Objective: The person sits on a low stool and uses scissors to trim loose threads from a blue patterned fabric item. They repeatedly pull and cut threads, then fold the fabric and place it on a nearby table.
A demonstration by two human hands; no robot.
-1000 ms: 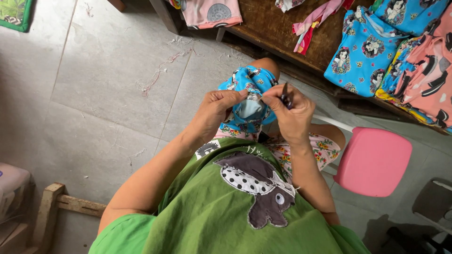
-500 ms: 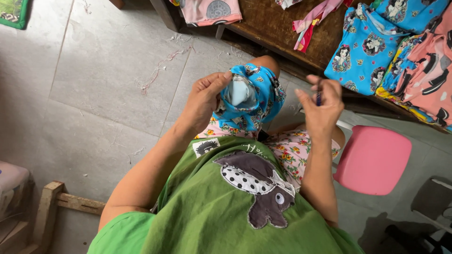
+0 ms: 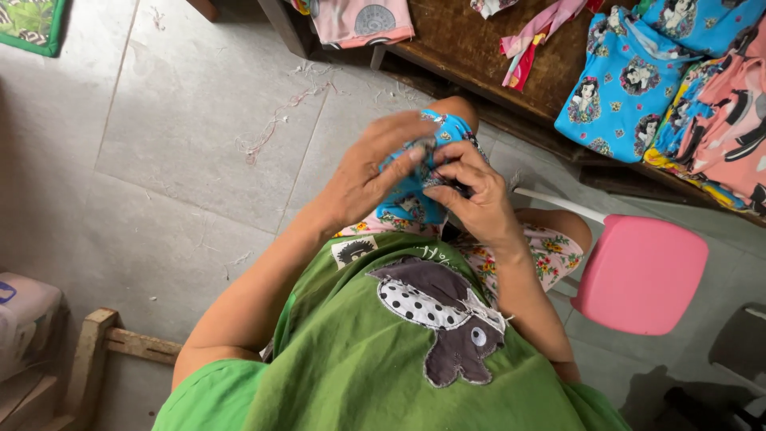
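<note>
- Your right hand [image 3: 479, 199] has come back in from the side, where it was held away half a second ago; it now meets your left hand [image 3: 363, 179] over your knee.
- The small blue printed garment [image 3: 415, 187] sits lower than before, bunched between both hands above your lap.
- Your left fingers [image 3: 399, 156] are spread and curled over the top of the cloth, pressing on it.
- Your right fingers [image 3: 455, 172] are pinched together on a fold of the same cloth.
- A pink stool [image 3: 642, 275] stands just beside your right leg, on the tiled floor [image 3: 183, 136].
- Loose threads [image 3: 275, 120] lie scattered on the floor ahead of your knee.
- The wooden bench [image 3: 463, 40] beyond carries a blue printed shirt [image 3: 618, 84], a pink printed garment [image 3: 734, 132] and a strip of pink ribbon [image 3: 535, 40].
- A wooden frame [image 3: 104, 351] stands at your left, well apart from your hands.
</note>
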